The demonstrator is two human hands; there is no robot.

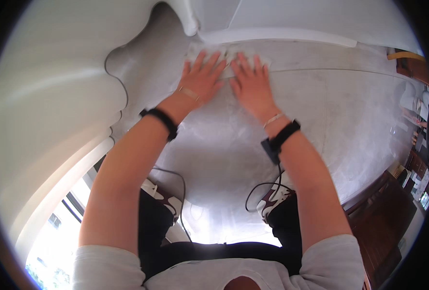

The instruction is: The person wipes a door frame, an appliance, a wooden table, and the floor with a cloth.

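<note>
Both hands lie on the grey floor (pixel 214 145) in front of me, with a thin pale cloth or wipe (pixel 228 72) under the fingers. My left hand (pixel 202 77) presses flat on its left part, fingers spread. Beside it, my right hand (pixel 253 82) is flat too, fingers apart, on the right part. The thumbs point toward each other with a small gap between. Much of the cloth is hidden beneath the palms, and its outline is faint. Each wrist wears a black strap and a thin bracelet.
A pale draped curtain (pixel 55 106) hangs at the left. A white baseboard (pixel 282 36) runs along the far wall. Loose black cables (pixel 183 193) trail near my shoes (pixel 275 200). Dark brown wooden furniture (pixel 383 222) stands at the right, with scattered items beyond.
</note>
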